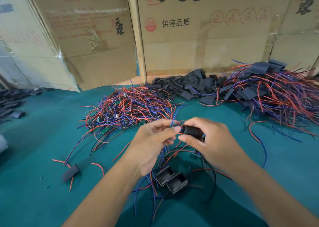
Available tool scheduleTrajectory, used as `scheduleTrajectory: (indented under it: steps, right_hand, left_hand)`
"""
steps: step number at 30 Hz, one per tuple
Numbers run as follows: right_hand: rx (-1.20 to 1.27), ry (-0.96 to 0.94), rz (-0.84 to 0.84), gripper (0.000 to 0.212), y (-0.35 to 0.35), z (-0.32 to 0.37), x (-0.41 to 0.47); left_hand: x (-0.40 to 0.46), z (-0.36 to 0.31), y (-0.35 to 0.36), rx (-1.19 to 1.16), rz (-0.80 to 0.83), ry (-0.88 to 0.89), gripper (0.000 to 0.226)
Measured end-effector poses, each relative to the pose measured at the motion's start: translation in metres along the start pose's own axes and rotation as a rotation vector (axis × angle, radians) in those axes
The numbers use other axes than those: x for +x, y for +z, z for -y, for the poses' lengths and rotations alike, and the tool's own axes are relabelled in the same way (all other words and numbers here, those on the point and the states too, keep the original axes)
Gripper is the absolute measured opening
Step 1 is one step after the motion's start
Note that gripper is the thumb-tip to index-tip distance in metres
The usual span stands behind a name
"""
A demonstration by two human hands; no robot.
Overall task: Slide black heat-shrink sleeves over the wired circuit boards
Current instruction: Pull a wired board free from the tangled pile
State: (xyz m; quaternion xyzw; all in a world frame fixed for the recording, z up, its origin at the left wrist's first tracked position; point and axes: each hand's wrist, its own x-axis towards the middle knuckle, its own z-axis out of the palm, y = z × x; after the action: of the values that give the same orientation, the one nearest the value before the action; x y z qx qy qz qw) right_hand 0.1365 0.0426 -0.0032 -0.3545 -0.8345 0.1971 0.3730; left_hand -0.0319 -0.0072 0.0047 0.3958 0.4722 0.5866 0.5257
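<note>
We judge the job partway done: right hand [205, 137] grips a black sleeve [192, 131], left hand [155, 137] pinches the board's wires [174, 123] at its mouth — unsleeved boards [127, 105] heaped behind the sleeve

Both forearms are bare — no sleeves, watch or rings on the left hand [153, 140] or right hand [208, 140].

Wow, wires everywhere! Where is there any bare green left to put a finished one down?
Bare cloth lies left, between the wire pile and a loose sleeve, and right, below the sleeved heap. Crowded: under both hands, around two sleeves.
</note>
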Motion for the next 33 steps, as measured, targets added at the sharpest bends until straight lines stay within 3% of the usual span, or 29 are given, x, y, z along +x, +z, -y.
scheduleTrajectory:
  steps: [7, 14, 19, 29, 33]
  right_hand:
    - [-0.151, -0.036, 0.162, 0.036, -0.011, 0.001, -0.002]
    - [-0.276, -0.071, 0.074, 0.059, -0.011, 0.007, -0.004]
    - [-0.246, -0.073, 0.072, 0.035, -0.009, 0.005, -0.004]
    - [-0.184, -0.072, 0.127, 0.036, -0.012, 0.0, -0.003]
    - [-0.182, -0.093, 0.14, 0.035, -0.011, 0.0, -0.003]
  left_hand:
    - [0.001, 0.001, -0.006, 0.012, 0.074, -0.102, 0.005]
    - [0.001, 0.003, -0.007, -0.054, 0.09, -0.115, 0.015]
    - [0.002, 0.01, -0.007, -0.064, 0.092, -0.097, 0.016]
    - [0.003, 0.01, -0.007, 0.035, 0.075, -0.033, 0.035]
    - [0.003, 0.012, -0.005, 0.03, 0.091, -0.027, 0.026]
